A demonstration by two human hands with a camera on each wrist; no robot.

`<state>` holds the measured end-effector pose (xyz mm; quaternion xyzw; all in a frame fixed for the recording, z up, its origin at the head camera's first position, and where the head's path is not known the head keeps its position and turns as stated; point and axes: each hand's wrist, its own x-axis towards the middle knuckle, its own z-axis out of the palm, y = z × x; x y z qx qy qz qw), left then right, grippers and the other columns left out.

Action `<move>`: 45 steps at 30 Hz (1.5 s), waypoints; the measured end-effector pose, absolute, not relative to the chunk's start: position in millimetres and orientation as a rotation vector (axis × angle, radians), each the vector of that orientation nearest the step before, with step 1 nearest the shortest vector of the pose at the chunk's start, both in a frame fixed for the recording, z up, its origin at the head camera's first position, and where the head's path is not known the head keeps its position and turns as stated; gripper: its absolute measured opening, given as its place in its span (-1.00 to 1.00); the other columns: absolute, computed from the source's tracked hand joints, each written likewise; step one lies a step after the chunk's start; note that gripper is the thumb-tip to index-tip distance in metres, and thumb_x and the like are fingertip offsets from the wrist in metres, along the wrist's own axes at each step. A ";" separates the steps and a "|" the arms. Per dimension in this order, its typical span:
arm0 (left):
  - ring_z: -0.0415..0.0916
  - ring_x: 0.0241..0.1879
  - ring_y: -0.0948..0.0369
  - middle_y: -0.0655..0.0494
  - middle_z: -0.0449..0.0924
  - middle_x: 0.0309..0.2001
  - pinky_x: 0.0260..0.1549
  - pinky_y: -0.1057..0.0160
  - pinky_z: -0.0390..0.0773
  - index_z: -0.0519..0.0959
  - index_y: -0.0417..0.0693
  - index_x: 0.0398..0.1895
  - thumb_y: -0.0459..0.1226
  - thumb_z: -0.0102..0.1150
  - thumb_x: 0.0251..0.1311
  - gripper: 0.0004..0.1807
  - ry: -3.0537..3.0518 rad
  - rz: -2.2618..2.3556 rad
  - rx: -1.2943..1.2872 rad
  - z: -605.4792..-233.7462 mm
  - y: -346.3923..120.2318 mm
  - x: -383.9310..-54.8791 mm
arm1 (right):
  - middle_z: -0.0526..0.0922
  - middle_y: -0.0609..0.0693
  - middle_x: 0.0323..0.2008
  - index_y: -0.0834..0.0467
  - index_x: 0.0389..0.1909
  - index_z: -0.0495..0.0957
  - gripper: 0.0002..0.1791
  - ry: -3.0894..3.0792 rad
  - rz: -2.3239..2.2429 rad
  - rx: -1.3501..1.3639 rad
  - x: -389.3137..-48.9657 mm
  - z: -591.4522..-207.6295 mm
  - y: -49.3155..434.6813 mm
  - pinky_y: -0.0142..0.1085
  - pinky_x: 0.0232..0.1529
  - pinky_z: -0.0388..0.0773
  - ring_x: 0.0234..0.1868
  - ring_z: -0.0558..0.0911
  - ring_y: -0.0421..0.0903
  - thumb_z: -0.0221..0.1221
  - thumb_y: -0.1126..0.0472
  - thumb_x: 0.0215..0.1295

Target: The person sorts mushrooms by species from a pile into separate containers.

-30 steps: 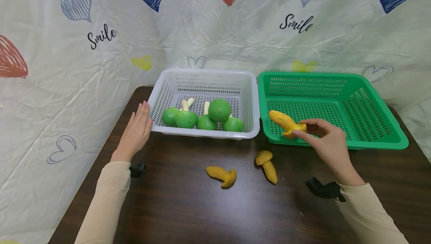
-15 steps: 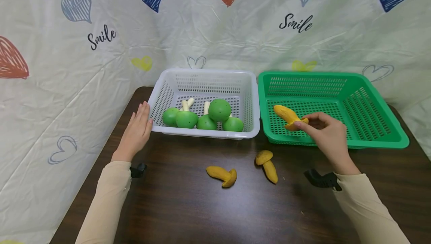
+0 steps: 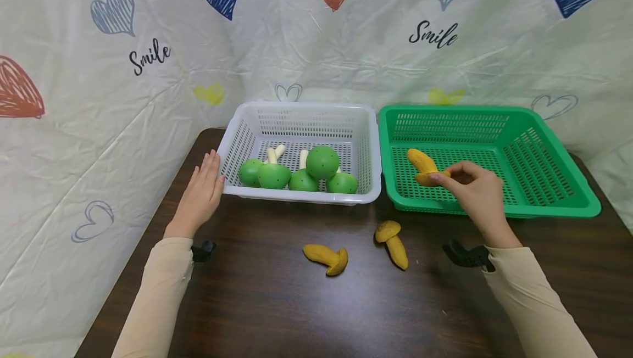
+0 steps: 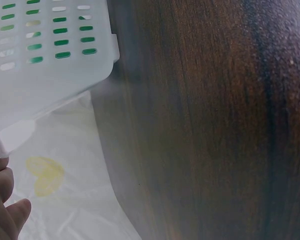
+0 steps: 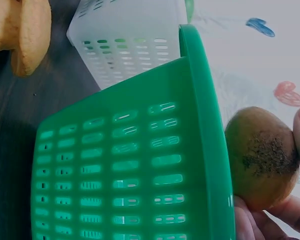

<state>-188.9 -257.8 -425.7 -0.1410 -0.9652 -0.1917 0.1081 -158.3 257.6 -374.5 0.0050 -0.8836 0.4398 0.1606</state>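
Note:
Between the thumb and fingers of my right hand [image 3: 478, 193] is a yellow toy mushroom [image 3: 421, 161], pinched by its cap above the front part of the green basket [image 3: 554, 182]. The right wrist view shows the cap's brown-speckled top [image 5: 262, 155] beyond the basket rim. My left hand [image 3: 196, 199] lies with straight fingers against the left side of the white basket [image 3: 296, 196]. Inside that basket are several green toy mushrooms [image 3: 322, 161] with white stems. Two more yellow mushrooms lie on the table, one in the middle [image 3: 323, 256] and one nearer the green basket [image 3: 393, 242].
Both baskets stand side by side at the back of the dark wooden table [image 3: 277, 308], nearly touching. A white sheet [image 3: 316, 34] printed with hearts and "Smile" hangs behind and to the left.
My right hand has moved slightly away from me with the yellow mushroom, bringing it farther over the green basket. The mushroom's stem has tipped more upright. My left hand has stayed put.

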 end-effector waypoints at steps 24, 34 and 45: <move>-0.18 0.44 -0.08 -0.18 -0.13 0.46 0.32 -0.15 -0.10 -0.05 -0.36 0.44 -0.21 -0.28 0.44 -0.39 -2.826 -0.565 -0.413 -427.9 -258.5 -189.7 | 0.64 -0.14 -0.43 0.17 -0.38 0.67 -0.71 -2.680 1.160 0.168 -167.4 -375.3 256.0 -0.41 -0.52 0.36 -0.44 0.47 -0.25 0.35 0.00 0.10; -0.20 0.45 -0.04 -0.18 -0.13 0.46 0.32 -0.15 -0.11 -0.04 -0.36 0.43 -0.20 -0.27 0.44 -0.39 -2.824 -0.573 -0.413 -427.8 -258.3 -189.5 | 0.66 0.07 -0.35 0.19 -0.36 0.66 -0.71 -2.719 1.143 0.210 -170.4 -375.6 258.7 -0.43 -0.51 0.40 -0.41 0.50 -0.31 0.32 0.02 0.13; -0.22 0.45 -0.02 -0.17 -0.14 0.47 0.34 -0.11 -0.14 -0.05 -0.35 0.44 -0.21 -0.27 0.44 -0.39 -2.830 -0.581 -0.407 -427.6 -257.8 -189.8 | 0.68 0.15 -0.31 0.20 -0.30 0.65 -0.62 -2.798 1.063 0.166 -181.8 -377.5 260.8 -0.33 -0.45 0.43 -0.27 0.55 -0.01 0.27 -0.08 0.17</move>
